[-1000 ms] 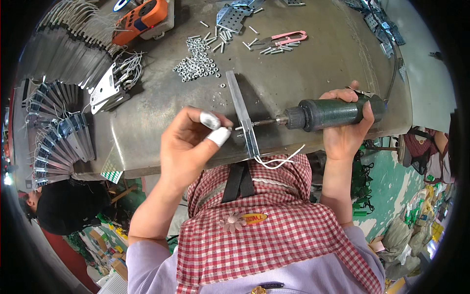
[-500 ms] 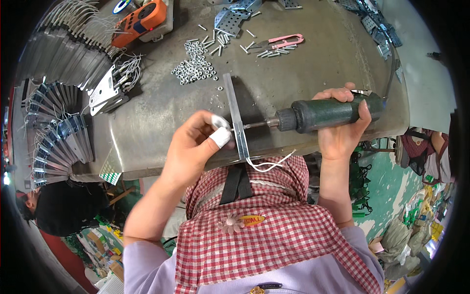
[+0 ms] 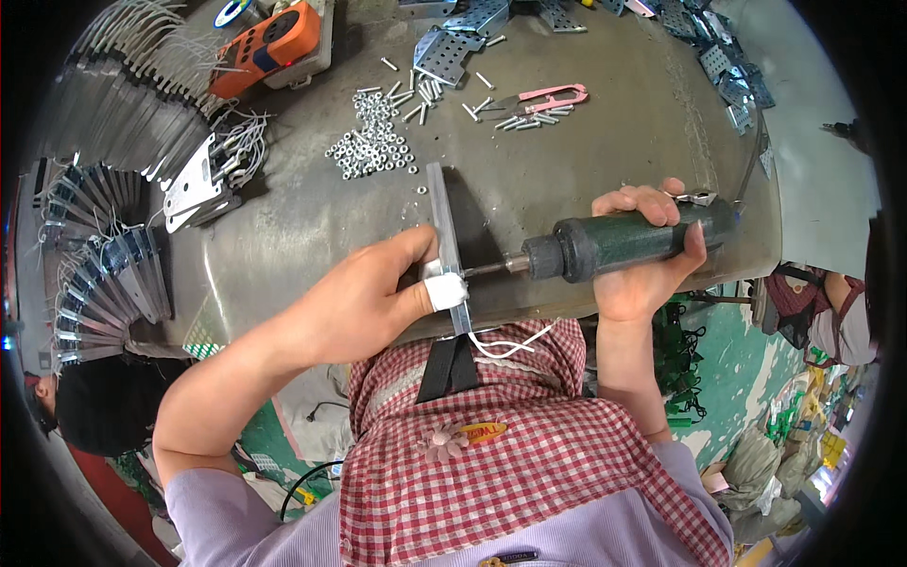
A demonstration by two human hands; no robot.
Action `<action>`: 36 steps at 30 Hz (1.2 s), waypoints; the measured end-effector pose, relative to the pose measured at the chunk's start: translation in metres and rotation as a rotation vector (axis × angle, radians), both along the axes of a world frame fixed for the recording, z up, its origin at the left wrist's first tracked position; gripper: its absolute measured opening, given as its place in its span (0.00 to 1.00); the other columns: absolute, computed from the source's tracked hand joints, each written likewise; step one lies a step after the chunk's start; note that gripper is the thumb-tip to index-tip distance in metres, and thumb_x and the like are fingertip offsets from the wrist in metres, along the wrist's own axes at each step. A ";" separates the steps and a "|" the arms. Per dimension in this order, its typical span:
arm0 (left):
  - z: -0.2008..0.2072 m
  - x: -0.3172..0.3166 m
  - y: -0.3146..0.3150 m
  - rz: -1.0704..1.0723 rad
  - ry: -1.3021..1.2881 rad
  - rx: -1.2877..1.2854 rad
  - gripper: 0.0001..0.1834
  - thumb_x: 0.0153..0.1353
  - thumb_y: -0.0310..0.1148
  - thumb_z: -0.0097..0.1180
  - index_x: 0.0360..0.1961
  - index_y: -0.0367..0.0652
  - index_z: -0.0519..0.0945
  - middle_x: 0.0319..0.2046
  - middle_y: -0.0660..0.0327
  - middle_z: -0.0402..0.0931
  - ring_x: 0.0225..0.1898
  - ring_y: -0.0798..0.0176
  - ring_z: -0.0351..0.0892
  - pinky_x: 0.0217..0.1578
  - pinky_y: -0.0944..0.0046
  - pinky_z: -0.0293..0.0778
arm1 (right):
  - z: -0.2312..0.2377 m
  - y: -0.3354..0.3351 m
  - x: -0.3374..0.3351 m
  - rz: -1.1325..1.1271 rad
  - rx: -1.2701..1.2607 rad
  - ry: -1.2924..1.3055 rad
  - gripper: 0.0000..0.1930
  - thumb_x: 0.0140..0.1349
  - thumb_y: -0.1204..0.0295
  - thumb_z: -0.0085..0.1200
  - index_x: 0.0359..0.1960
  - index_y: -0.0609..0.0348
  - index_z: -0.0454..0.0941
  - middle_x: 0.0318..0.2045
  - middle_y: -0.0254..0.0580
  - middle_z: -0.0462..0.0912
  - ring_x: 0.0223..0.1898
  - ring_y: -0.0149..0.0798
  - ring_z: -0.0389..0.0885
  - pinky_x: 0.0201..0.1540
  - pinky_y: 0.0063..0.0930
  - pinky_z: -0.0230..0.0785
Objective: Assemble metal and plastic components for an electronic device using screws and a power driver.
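The left hand (image 3: pixel 364 302) pinches a narrow metal strip (image 3: pixel 444 241) standing on the counter (image 3: pixel 586 161). The right hand (image 3: pixel 647 260) is wrapped around a dark green power screwdriver (image 3: pixel 614 244), its bit touching the strip.

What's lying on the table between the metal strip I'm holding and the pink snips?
In the head view, between the metal strip and the pink snips lies mostly bare grey table, with a few loose screws just beside the snips.

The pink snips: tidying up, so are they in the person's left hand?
No, the pink snips lie on the table, far from the left hand.
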State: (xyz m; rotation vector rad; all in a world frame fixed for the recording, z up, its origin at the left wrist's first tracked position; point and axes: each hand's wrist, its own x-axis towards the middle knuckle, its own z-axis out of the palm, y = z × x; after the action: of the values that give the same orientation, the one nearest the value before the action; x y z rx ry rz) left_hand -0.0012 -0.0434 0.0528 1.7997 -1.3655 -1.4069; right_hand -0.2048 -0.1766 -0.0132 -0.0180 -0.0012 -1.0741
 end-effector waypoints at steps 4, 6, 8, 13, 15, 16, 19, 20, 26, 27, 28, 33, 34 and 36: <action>-0.012 -0.006 0.006 0.091 0.183 0.008 0.13 0.58 0.35 0.53 0.30 0.37 0.66 0.21 0.64 0.64 0.26 0.72 0.60 0.28 0.68 0.63 | -0.002 0.002 -0.002 -0.009 0.047 0.031 0.18 0.50 0.65 0.53 0.43 0.53 0.68 0.25 0.28 0.67 0.33 0.29 0.67 0.49 0.32 0.56; -0.018 -0.008 0.006 0.144 0.343 0.026 0.12 0.58 0.34 0.54 0.29 0.38 0.66 0.22 0.68 0.61 0.28 0.76 0.57 0.28 0.72 0.62 | -0.005 0.001 -0.005 0.001 -0.003 0.004 0.17 0.50 0.65 0.53 0.42 0.53 0.68 0.25 0.28 0.68 0.33 0.28 0.67 0.49 0.32 0.57; -0.020 -0.008 0.008 0.132 0.369 0.005 0.11 0.58 0.34 0.53 0.30 0.38 0.66 0.23 0.68 0.61 0.28 0.76 0.57 0.28 0.71 0.61 | -0.004 0.003 -0.005 -0.016 0.053 0.013 0.17 0.51 0.64 0.53 0.42 0.53 0.68 0.26 0.28 0.69 0.33 0.28 0.68 0.50 0.33 0.57; -0.013 -0.009 -0.003 0.217 -0.487 -0.792 0.11 0.54 0.30 0.54 0.36 0.38 0.69 0.29 0.59 0.72 0.35 0.58 0.73 0.41 0.64 0.69 | 0.031 -0.034 -0.005 0.063 -0.063 0.522 0.19 0.54 0.60 0.53 0.44 0.55 0.67 0.26 0.33 0.71 0.32 0.36 0.71 0.44 0.37 0.65; -0.022 0.000 0.006 0.192 -0.261 -0.709 0.12 0.53 0.29 0.54 0.38 0.38 0.70 0.34 0.57 0.73 0.41 0.54 0.72 0.46 0.61 0.67 | 0.034 -0.078 -0.008 -0.011 -0.235 0.871 0.21 0.54 0.58 0.53 0.46 0.55 0.67 0.26 0.36 0.73 0.31 0.39 0.73 0.42 0.38 0.67; -0.024 0.003 0.012 0.170 -0.039 -0.602 0.14 0.52 0.28 0.53 0.41 0.38 0.70 0.40 0.56 0.73 0.48 0.50 0.70 0.52 0.58 0.65 | 0.035 -0.100 -0.013 -0.078 -0.395 1.220 0.23 0.54 0.56 0.53 0.47 0.56 0.66 0.26 0.39 0.75 0.30 0.42 0.75 0.39 0.40 0.68; -0.024 0.012 0.011 -0.043 -0.433 -0.667 0.18 0.48 0.25 0.54 0.43 0.40 0.70 0.47 0.58 0.70 0.54 0.53 0.66 0.54 0.55 0.63 | 0.048 -0.132 0.002 -0.223 -1.177 2.712 0.28 0.52 0.53 0.54 0.51 0.59 0.67 0.34 0.52 0.78 0.37 0.50 0.77 0.43 0.41 0.68; -0.027 0.013 0.011 -0.184 -0.639 -0.775 0.17 0.46 0.25 0.54 0.41 0.41 0.71 0.48 0.57 0.69 0.54 0.53 0.66 0.54 0.55 0.63 | 0.046 -0.131 0.013 -0.531 -1.532 2.885 0.24 0.52 0.58 0.54 0.48 0.59 0.70 0.40 0.54 0.75 0.44 0.50 0.72 0.48 0.38 0.64; -0.029 0.045 0.052 0.576 -0.657 -0.897 0.24 0.30 0.19 0.61 0.35 0.37 0.70 0.39 0.55 0.72 0.40 0.56 0.72 0.39 0.64 0.68 | 0.003 -0.149 0.098 -0.704 -2.001 2.063 0.12 0.52 0.74 0.51 0.40 0.61 0.75 0.41 0.49 0.75 0.45 0.49 0.71 0.49 0.38 0.62; -0.019 0.064 0.063 0.783 -0.835 -0.907 0.25 0.34 0.19 0.61 0.39 0.37 0.70 0.38 0.55 0.71 0.37 0.59 0.71 0.37 0.67 0.67 | -0.009 -0.164 0.097 -0.704 -1.933 2.049 0.12 0.52 0.75 0.51 0.40 0.61 0.75 0.40 0.49 0.75 0.44 0.49 0.72 0.48 0.37 0.63; -0.019 0.086 0.076 0.977 -0.975 -0.943 0.21 0.34 0.24 0.63 0.33 0.38 0.70 0.34 0.56 0.70 0.38 0.55 0.70 0.39 0.62 0.67 | -0.019 -0.174 0.098 -0.700 -1.868 2.042 0.12 0.53 0.76 0.50 0.40 0.60 0.75 0.39 0.50 0.76 0.42 0.49 0.73 0.46 0.36 0.64; -0.017 0.185 0.178 1.359 -1.396 -0.461 0.20 0.38 0.31 0.65 0.31 0.33 0.71 0.40 0.52 0.66 0.42 0.52 0.68 0.43 0.60 0.65 | 0.017 -0.149 0.094 -0.496 -1.681 1.917 0.11 0.54 0.78 0.49 0.40 0.62 0.75 0.36 0.48 0.76 0.37 0.45 0.75 0.42 0.30 0.65; -0.025 0.196 0.191 1.348 -1.486 -0.355 0.20 0.38 0.32 0.66 0.31 0.33 0.71 0.42 0.51 0.66 0.43 0.51 0.67 0.44 0.59 0.65 | 0.027 -0.136 0.090 -0.478 -1.625 1.835 0.11 0.54 0.79 0.49 0.40 0.62 0.75 0.35 0.46 0.76 0.35 0.43 0.76 0.40 0.28 0.65; -0.027 0.194 0.201 1.366 -1.596 -0.249 0.21 0.39 0.32 0.65 0.33 0.33 0.72 0.44 0.49 0.65 0.47 0.48 0.65 0.47 0.58 0.64 | 0.049 -0.107 0.080 -0.304 -1.481 1.803 0.11 0.54 0.79 0.48 0.40 0.62 0.75 0.33 0.44 0.76 0.35 0.40 0.75 0.40 0.25 0.65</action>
State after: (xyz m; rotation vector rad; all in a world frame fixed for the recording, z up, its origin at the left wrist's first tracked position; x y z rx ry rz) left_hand 0.1929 0.1579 0.0253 2.6384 -0.2422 1.0504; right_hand -0.1250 -0.2832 0.0354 -2.3364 0.8412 -0.7905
